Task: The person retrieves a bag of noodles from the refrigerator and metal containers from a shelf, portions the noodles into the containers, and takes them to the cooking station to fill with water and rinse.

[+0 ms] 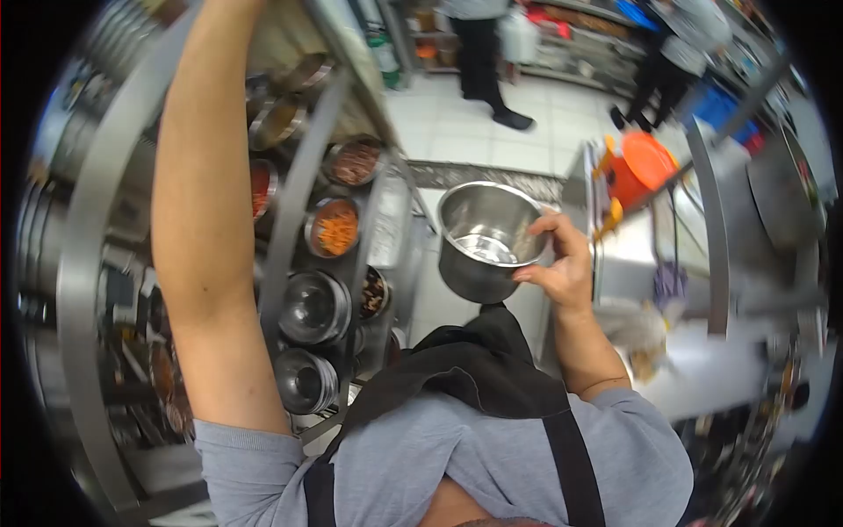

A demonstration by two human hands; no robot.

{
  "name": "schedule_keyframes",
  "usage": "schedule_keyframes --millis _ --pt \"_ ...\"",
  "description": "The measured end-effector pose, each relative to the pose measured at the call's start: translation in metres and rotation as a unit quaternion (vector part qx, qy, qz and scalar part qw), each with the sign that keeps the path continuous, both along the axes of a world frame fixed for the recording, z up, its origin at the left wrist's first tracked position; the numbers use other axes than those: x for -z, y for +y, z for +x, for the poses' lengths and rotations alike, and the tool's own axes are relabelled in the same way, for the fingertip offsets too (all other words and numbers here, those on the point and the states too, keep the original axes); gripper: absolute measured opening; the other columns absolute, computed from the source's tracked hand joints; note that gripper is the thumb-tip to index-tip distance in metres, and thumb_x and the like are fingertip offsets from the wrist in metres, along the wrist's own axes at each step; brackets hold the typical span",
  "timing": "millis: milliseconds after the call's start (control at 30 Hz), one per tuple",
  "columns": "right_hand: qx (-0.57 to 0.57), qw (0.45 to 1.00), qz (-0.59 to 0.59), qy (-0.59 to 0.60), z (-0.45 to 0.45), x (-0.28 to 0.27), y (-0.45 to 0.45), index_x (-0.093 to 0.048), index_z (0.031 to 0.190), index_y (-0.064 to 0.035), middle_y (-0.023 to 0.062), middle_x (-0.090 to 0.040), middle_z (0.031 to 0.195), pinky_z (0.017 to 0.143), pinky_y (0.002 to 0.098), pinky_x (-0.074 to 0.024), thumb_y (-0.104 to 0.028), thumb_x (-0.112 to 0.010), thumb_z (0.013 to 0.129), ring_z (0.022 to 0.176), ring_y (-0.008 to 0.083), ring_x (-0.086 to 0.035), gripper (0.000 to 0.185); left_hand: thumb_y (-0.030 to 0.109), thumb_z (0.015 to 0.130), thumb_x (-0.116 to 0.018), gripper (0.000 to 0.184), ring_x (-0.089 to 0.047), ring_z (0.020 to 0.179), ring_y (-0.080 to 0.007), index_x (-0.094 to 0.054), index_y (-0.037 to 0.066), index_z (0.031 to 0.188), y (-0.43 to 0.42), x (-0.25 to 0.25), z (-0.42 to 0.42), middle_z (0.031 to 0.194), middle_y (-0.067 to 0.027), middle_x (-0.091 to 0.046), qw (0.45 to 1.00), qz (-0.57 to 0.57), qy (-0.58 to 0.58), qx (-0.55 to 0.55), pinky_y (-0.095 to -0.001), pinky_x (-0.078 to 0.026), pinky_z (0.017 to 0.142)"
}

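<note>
My right hand (564,263) grips the rim of a deep, round stainless steel pot (479,272), with the thumb outside and the fingers over the edge. The pot is tilted so its mouth faces me, and only shiny metal shows inside. My left arm stretches up past the top edge of the view, so that hand is hidden. Beside this arm, a metal shelf rack (303,176) carries bowls: one with shredded orange food (336,230), one with brownish-red food (354,163), and stacks of steel bowls (312,306).
To the right stands a steel counter (645,255) with an orange-red container (643,167) at its far end and a metal shelf post (709,228) above it. Two people in dark trousers (479,57) stand on the white tiled floor (430,119) further ahead.
</note>
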State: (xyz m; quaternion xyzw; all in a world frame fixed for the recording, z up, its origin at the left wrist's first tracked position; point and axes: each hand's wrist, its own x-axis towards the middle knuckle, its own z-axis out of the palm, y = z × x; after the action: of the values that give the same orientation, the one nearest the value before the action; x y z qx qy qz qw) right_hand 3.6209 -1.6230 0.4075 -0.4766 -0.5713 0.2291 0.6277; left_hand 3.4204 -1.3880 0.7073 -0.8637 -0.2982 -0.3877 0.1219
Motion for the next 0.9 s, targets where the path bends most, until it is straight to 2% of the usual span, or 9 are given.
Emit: schedule_keyframes --millis 100,167,300,400,433,500,667,833,900 --pt "0.057 0.992 -0.080 -0.083 -0.002 0.038 -0.079 -0.056 0.076 -0.0012 0.0096 -0.059 0.075 0.064 0.0309 -0.0463 -0.035 -0.086 0.052 0.067 0.0207 -0.056 0.051 0.030 0.077 -0.070 0.035 -0.062 0.077 -0.0180 -0.064 0.001 0.096 0.023 0.143 0.028 0.083 -0.0129 -0.066 0.969 -0.172 -0.098 0.147 -0.0299 -0.047 0.070" --pt "0.081 0.976 -0.179 -0.091 0.002 0.058 -0.141 -0.055 0.073 -0.0018 0.0090 -0.058 0.073 0.062 0.0318 -0.0467 -0.034 -0.084 0.055 0.066 0.0225 -0.058 0.047 0.026 0.082 -0.064 0.037 -0.062 0.097 -0.0209 -0.061 0.003 0.110 0.001 0.271 0.048 0.102 -0.0142 -0.066 0.936 -0.310 -0.086 0.140 -0.0313 -0.047 0.084" --pt "0.276 0.891 -0.359 -0.041 0.003 0.103 -0.294 -0.055 0.071 -0.0012 0.0096 -0.056 0.065 0.057 0.0307 -0.0440 -0.036 -0.081 0.060 0.057 0.0209 -0.052 0.045 0.039 0.080 -0.064 0.063 -0.056 0.109 -0.0303 -0.047 0.001 0.127 -0.093 0.534 0.013 0.116 -0.0217 -0.058 0.743 -0.550 0.353 0.143 -0.0375 -0.044 0.092" --pt "0.458 0.760 -0.425 0.179 0.001 0.159 -0.403 -0.060 0.076 -0.0018 0.0020 -0.058 0.068 0.052 0.0279 -0.0418 -0.033 -0.063 0.083 0.057 0.0118 -0.050 0.032 0.039 0.079 -0.064 0.058 -0.059 0.104 -0.0289 -0.053 0.002 0.122 -0.194 0.576 -0.002 0.112 -0.0195 -0.061 0.607 -0.679 0.398 0.109 -0.0383 -0.046 0.088" --pt "0.511 0.686 -0.365 0.368 -0.005 0.170 -0.430 -0.063 0.085 -0.0014 0.0059 -0.062 0.075 0.053 0.0286 -0.0460 -0.052 -0.055 0.085 0.060 0.0158 -0.057 0.051 0.039 0.079 -0.065 0.057 -0.059 0.103 -0.0286 -0.054 0.002 0.121 -0.216 0.582 -0.003 0.111 -0.0189 -0.061 0.589 -0.695 0.398 0.106 -0.0383 -0.046 0.088" --pt "0.591 0.568 -0.353 0.452 -0.009 0.171 -0.472 -0.062 0.096 0.0027 0.0150 -0.065 0.084 0.047 0.0330 -0.0514 -0.071 -0.046 0.079 0.065 0.0217 -0.065 0.078 0.037 0.079 -0.065 0.055 -0.059 0.102 -0.0285 -0.054 0.002 0.120 -0.243 0.569 0.013 0.110 -0.0185 -0.062 0.592 -0.695 0.381 0.148 -0.0376 -0.046 0.087" --pt "0.642 0.657 -0.333 0.214 0.059 0.146 -0.501 -0.061 0.084 -0.0030 0.0063 -0.060 0.066 0.043 0.0245 -0.0466 -0.048 -0.055 0.087 0.055 0.0133 -0.058 0.046 0.031 0.081 -0.064 0.048 -0.060 0.102 -0.0277 -0.055 0.002 0.119 -0.286 0.492 0.101 0.108 -0.0174 -0.063 0.621 -0.665 0.275 0.310 -0.0345 -0.047 0.087" --pt "0.581 0.750 -0.317 0.009 0.141 0.110 -0.470 -0.059 0.076 0.0019 0.0051 -0.060 0.067 0.055 0.0247 -0.0445 -0.022 -0.078 0.070 0.058 0.0112 -0.056 0.031 0.024 0.081 -0.064 0.052 -0.059 0.105 -0.0269 -0.048 0.001 0.125 -0.363 0.402 0.222 0.116 -0.0181 -0.058 0.623 -0.573 0.243 0.474 -0.0356 -0.046 0.090" --pt "0.545 0.751 -0.371 -0.037 0.166 0.098 -0.459 -0.061 0.079 0.0020 0.0072 -0.063 0.073 0.062 0.0261 -0.0463 -0.018 -0.079 0.067 0.069 0.0135 -0.060 0.030 0.020 0.076 -0.066 0.059 -0.058 0.103 -0.0321 -0.045 0.001 0.127 -0.401 0.421 0.275 0.118 -0.0202 -0.055 0.720 -0.470 0.154 0.486 -0.0390 -0.046 0.090"
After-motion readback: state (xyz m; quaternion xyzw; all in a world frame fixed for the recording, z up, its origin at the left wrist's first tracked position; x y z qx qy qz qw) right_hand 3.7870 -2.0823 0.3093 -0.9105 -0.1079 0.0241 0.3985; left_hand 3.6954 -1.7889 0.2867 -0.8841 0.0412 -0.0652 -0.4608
